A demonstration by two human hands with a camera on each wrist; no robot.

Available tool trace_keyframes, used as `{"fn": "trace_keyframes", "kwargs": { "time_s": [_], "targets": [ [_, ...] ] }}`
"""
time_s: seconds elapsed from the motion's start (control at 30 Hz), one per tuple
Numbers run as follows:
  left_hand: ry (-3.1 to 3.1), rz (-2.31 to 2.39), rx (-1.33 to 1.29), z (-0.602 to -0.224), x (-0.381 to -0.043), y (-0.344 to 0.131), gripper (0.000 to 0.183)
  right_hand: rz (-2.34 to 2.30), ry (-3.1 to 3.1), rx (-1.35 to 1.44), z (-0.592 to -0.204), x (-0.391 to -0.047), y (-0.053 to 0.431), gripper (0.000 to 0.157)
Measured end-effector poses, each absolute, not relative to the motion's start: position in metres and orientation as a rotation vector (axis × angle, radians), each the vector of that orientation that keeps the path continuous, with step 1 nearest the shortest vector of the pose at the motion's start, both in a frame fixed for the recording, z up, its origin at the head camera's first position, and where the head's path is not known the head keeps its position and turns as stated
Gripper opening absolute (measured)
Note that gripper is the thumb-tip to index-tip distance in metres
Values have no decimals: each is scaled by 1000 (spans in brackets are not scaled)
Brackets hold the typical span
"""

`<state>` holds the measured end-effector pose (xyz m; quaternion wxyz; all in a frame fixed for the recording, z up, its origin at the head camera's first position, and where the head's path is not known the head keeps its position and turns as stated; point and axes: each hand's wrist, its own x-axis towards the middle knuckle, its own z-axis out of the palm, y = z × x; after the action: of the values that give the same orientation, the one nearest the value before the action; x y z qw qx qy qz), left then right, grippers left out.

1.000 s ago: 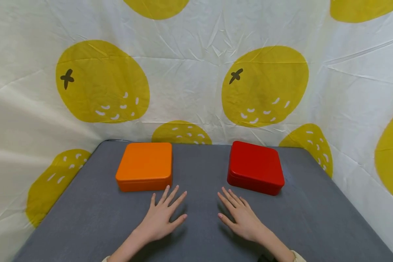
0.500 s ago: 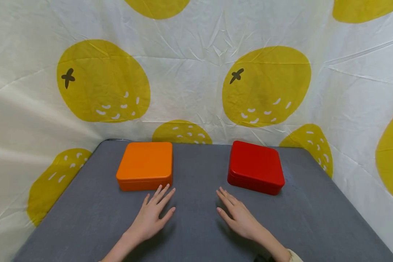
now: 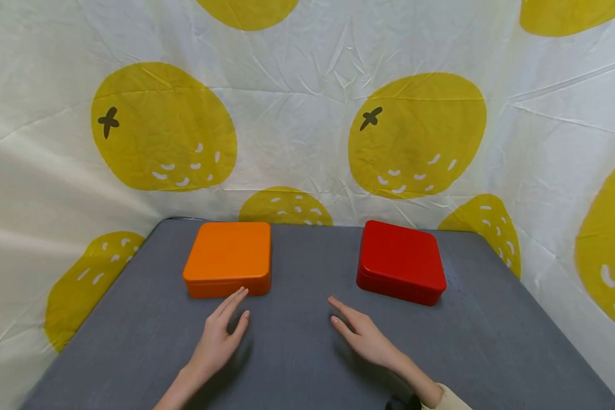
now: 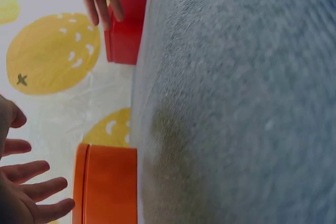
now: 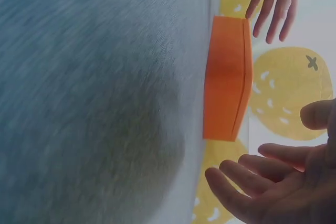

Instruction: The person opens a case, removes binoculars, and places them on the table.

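Note:
An orange lidded box (image 3: 228,250) lies closed on the left of the grey table, and a red lidded box (image 3: 401,259) lies closed on the right, turned slightly. My left hand (image 3: 216,336) hovers in front of the orange box, fingers extended and thumb apart, holding nothing. In the left wrist view its spread fingers (image 4: 31,190) show beside the orange box. My right hand (image 3: 366,339) is held over the table in front of the red box, to its near left, with fingers extended and nothing in it. Its relaxed fingers (image 5: 252,177) appear in the right wrist view.
A white cloth (image 3: 292,136) printed with large yellow fruit hangs behind and at both sides of the grey table (image 3: 307,353). A gap of table separates the two boxes. A dark item (image 3: 404,402) sits by the right wrist.
My left hand has moved left toward the front of the orange box, while the right has shifted slightly left. Both hands have turned more edge-on, their fingers closer together. The boxes stay put.

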<state>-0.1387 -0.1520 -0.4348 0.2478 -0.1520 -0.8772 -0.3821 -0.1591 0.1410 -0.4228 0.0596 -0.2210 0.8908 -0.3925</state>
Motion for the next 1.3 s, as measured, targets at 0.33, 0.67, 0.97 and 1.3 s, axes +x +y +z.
{"fn": "trace_keyframes", "kwargs": {
  "time_s": [0.33, 0.67, 0.97, 1.3],
  "targets": [
    [-2100, -1019, -390, -432, -145, -166, 44, -1355, 2459, -625, -420, -168, 128, 47],
    [-1955, -1211, -336, -401, -134, -175, 32, -1511, 2191, -597, -416, -178, 115, 49],
    [-1871, -1440, -122, -392, -144, -194, 22, -1707, 1887, -495, -409, -189, 103, 54],
    [-1533, -1952, 38, -439, -180, -236, 23, -1821, 1728, -409, -409, -201, 90, 55]
  ]
}}
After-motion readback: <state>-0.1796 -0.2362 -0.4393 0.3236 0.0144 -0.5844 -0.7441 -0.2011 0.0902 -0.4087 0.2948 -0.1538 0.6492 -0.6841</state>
